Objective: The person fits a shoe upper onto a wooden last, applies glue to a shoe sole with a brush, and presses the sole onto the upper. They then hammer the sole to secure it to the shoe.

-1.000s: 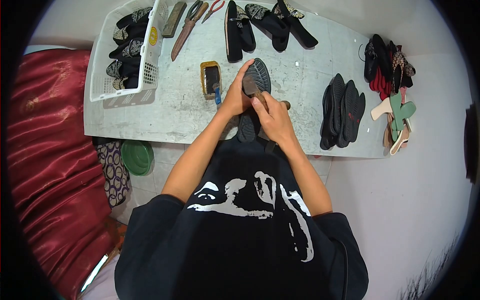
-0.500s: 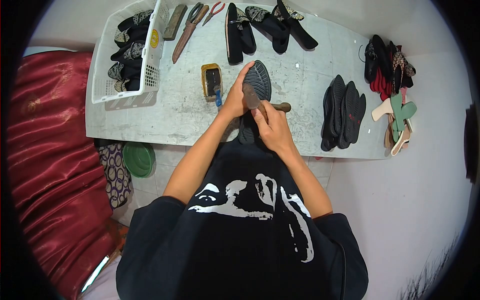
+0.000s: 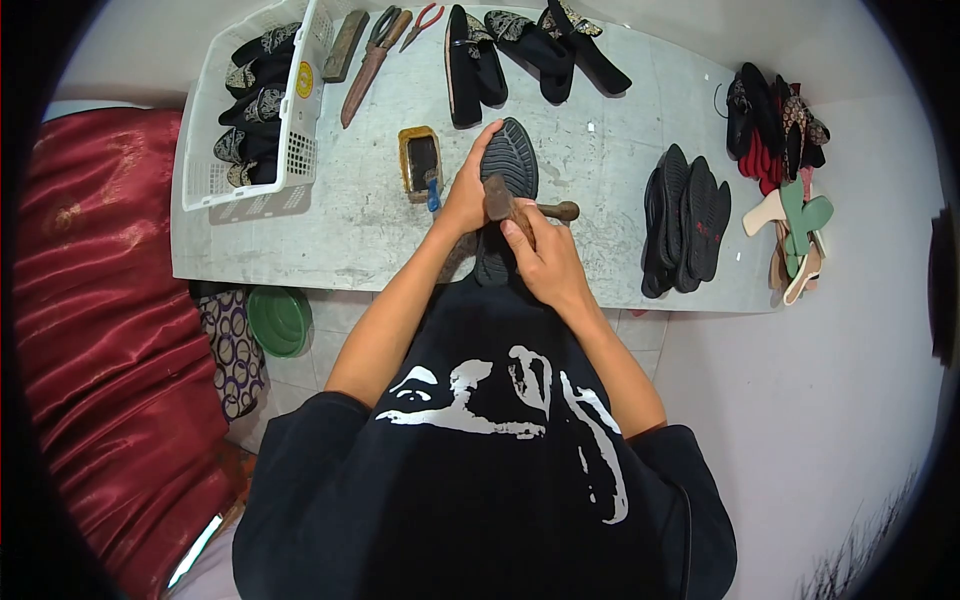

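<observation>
A black shoe lies with its ribbed sole facing up, its toe pointing away from me and its other end by my shirt. My left hand is wrapped round the left side of the shoe. In my right hand is a hammer, held by its wooden handle, with the head over the middle of the sole. Beside my right hand, a rounded brown end sticks out to the right. Left of the shoe sits a yellowish container of dark stuff with a blue-handled brush.
A white basket of shoes stands on the table at left. Behind are a stone block, a knife, scissors, red pliers and black shoes. Black soles and sandals lie right.
The hammer head has shifted slightly and looks sharper now. Both hands stay in about the same place, and the whole table view has moved slightly.
</observation>
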A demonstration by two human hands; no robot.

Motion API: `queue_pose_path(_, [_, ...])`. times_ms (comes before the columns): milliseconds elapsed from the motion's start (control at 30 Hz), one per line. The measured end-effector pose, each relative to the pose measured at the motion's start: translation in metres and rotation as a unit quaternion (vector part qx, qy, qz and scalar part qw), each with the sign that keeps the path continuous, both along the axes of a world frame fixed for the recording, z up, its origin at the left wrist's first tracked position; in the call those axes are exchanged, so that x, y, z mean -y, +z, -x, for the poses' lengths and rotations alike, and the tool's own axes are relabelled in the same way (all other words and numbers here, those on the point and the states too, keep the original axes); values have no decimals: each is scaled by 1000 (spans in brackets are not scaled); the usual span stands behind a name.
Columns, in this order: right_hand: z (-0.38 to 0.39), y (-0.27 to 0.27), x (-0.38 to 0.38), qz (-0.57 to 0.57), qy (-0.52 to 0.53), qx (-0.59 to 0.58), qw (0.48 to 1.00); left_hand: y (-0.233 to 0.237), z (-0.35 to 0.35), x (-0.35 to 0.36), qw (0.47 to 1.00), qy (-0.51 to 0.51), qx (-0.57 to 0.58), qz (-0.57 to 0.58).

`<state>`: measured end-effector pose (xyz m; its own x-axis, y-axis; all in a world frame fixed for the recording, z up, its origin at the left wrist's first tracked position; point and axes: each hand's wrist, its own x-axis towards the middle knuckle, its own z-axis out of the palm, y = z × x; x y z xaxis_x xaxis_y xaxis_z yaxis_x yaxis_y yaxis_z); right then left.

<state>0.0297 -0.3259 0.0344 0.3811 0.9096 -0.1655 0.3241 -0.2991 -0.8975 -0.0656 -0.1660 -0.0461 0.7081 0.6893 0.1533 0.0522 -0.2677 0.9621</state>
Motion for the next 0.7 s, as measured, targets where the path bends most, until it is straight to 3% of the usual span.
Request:
queue_pose_path(100, [2, 2, 2, -48, -31, -16, 998, 2, -1, 2, 999, 8, -8, 45])
queue_pose_path(200, [-1, 10, 6, 8, -6, 5, 1000, 8, 0, 3, 997, -7, -6, 83])
queue_pose_path(400, [-3, 2, 10, 4, -4, -8, 1000, 3, -1, 3, 997, -4, -14, 72])
queue_pose_path(500, [-5, 6, 10, 33, 0, -8, 999, 11, -1, 4, 991, -11, -22, 130])
queue_pose_path(600, [-4, -5, 16, -23, -2, -2, 1000, 14, -2, 4, 1000, 7, -21, 22])
queue_pose_path(700, [-5, -4, 16, -3, -11, 1, 1000, 18, -1, 5, 992, -5, -20, 128])
